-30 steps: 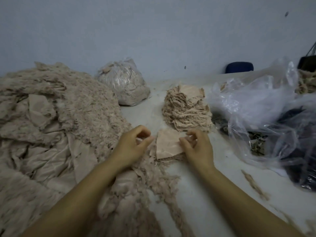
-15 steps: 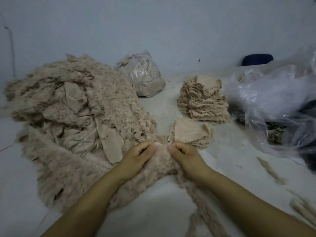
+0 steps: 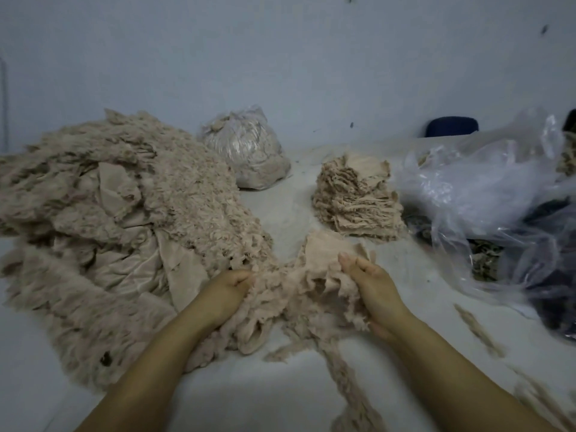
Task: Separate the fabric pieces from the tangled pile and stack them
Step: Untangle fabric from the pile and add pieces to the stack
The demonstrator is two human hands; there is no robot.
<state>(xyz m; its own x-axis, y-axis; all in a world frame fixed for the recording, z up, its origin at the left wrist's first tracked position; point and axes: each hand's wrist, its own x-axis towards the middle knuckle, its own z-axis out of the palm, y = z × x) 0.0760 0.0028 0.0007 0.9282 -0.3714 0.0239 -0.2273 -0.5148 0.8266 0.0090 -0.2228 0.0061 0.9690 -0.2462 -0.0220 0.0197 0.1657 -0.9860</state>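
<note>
A big tangled pile (image 3: 124,219) of beige frayed fabric covers the left of the table. A frayed clump (image 3: 296,294) from its near edge stretches between my hands. My left hand (image 3: 227,291) grips the clump's left side with curled fingers. My right hand (image 3: 371,285) holds its right side, fingers bent into the fabric. Just behind the clump lies a small flat stack (image 3: 327,247) of pieces. A taller neat stack (image 3: 355,198) stands further back.
A tied clear bag (image 3: 249,151) of beige scraps sits at the back by the wall. Crumpled clear plastic bags (image 3: 486,194) with dark contents fill the right side. Loose frayed strands (image 3: 477,328) lie on the white table (image 3: 280,397) at the right.
My hands left the small flat stack and came back to the pile's near edge, took hold of a frayed clump, and have now drawn apart, spreading it.
</note>
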